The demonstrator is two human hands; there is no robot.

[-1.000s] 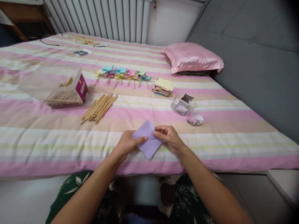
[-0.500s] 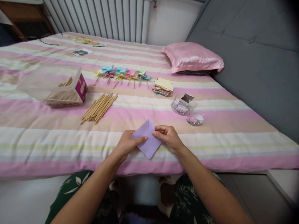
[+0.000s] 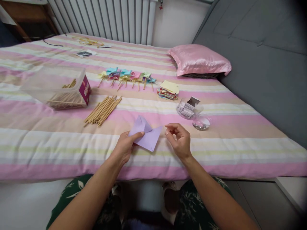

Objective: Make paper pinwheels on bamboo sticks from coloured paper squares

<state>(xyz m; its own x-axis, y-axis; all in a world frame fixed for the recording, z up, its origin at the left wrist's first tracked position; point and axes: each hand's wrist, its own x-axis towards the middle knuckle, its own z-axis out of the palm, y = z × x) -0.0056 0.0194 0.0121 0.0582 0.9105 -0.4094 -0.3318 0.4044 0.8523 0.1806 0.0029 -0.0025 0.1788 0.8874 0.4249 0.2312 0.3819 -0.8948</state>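
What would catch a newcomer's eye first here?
Probably the glossy pink pillow, on the striped bed cover beside the grey headboard. Next comes the row of colourful pinwheels farther back, left of the paper stack. Front and centre, the left hand grips a creased purple paper, with the right hand just apart from it.

Softly lit, slightly hazy.
Gleams on the pink satin pillow (image 3: pixel 200 59), darkens below the striped bedspread (image 3: pixel 240 151), smears lettering on the magenta box label (image 3: pixel 85 90), stretches wide-angle toward the edges, blackens at the upper right corner.
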